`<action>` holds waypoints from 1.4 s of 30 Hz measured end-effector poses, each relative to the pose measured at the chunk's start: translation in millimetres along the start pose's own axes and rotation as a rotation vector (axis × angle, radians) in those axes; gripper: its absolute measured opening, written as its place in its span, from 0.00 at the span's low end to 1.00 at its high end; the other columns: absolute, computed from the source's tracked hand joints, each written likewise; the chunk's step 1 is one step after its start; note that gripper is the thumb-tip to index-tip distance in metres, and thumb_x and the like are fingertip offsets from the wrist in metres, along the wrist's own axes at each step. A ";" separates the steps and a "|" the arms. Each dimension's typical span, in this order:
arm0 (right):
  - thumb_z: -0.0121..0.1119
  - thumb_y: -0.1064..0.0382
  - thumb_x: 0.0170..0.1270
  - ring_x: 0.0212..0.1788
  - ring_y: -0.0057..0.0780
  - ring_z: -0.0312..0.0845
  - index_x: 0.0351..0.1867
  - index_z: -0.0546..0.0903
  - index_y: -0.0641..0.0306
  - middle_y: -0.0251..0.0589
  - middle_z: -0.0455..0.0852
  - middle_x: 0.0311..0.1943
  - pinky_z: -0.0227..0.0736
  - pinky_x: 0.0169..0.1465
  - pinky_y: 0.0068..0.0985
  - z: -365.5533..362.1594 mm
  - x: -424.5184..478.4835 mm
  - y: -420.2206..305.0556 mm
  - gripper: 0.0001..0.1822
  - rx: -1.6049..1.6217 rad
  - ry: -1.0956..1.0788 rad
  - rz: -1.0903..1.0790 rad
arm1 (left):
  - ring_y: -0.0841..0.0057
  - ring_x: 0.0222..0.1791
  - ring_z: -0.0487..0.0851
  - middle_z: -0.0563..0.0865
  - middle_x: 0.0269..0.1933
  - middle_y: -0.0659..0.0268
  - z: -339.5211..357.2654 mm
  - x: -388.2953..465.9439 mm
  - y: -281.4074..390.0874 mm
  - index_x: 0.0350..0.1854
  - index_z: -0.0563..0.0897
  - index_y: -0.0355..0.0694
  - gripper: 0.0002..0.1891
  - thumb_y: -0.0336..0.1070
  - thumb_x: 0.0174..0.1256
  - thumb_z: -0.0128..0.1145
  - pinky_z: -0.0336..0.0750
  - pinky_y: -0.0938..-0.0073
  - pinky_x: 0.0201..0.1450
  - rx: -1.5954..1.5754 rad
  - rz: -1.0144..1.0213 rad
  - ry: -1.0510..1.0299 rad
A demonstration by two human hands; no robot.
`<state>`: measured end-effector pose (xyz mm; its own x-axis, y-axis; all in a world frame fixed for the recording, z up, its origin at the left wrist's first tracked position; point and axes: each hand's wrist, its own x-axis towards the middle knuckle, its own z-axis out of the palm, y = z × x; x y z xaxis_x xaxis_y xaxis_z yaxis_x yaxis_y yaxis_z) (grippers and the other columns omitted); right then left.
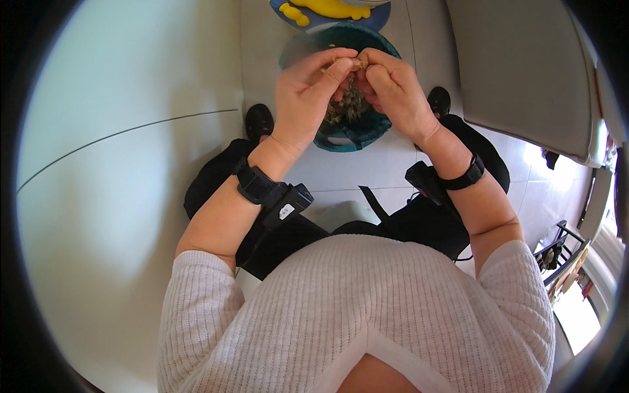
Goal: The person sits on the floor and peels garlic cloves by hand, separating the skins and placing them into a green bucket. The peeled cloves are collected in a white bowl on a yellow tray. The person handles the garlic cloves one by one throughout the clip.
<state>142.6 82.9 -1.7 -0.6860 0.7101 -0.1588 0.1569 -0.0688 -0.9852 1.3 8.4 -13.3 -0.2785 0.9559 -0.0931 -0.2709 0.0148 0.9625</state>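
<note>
My left hand point(305, 93) and my right hand point(397, 91) meet fingertip to fingertip over a dark green bin point(376, 128). Pinched between them is a small tan, dry-looking piece point(361, 65), partly covered by the fingers; what exactly it is cannot be made out. Both thumbs press on it, and the right fingers are curled inward. Below the hands, dry brownish scraps point(346, 109) lie inside the bin. Each wrist wears a black strap with a small black device attached.
Beyond the bin sits a yellow and blue plastic object point(334, 12). A pale smooth panel point(123, 147) rises on the left. At right stands a large grey-beige piece of furniture point(521, 73). A black rack point(562, 250) holding footwear is farther right. Tiled floor point(339, 169) surrounds the bin.
</note>
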 end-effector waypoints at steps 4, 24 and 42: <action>0.45 0.63 0.68 0.25 0.26 0.67 0.32 0.74 0.67 0.41 0.73 0.23 0.67 0.32 0.23 -8.7 -0.2 -3.8 0.11 0.034 -0.065 -0.037 | 0.88 0.30 0.74 0.83 0.36 0.71 -3.3 2.1 -1.3 0.50 0.82 0.36 0.14 0.37 0.68 0.55 0.69 0.88 0.34 -0.177 -0.122 -0.029; 0.52 0.62 0.63 0.23 0.18 0.63 0.29 0.77 0.66 0.36 0.70 0.19 0.64 0.29 0.20 -12.4 1.6 0.5 0.09 -0.243 0.120 -0.256 | 0.88 0.30 0.72 0.79 0.33 0.73 -7.6 8.8 8.2 0.53 0.80 0.37 0.17 0.41 0.69 0.54 0.66 0.88 0.33 -0.091 -0.134 -0.044; 0.66 0.63 0.56 0.30 0.16 0.78 0.37 0.86 0.65 0.36 0.87 0.27 0.74 0.37 0.17 -24.9 4.7 0.6 0.09 -0.222 0.111 -0.261 | 0.76 0.35 0.80 0.81 0.38 0.66 -12.0 9.1 6.2 0.52 0.82 0.43 0.16 0.27 0.62 0.58 0.74 0.81 0.40 0.711 0.465 -0.119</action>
<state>157.1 103.7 -1.4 -0.6441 0.7560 0.1167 0.1451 0.2705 -0.9517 -14.0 13.6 -11.3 -0.1082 0.9342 0.3399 0.5002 -0.2443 0.8307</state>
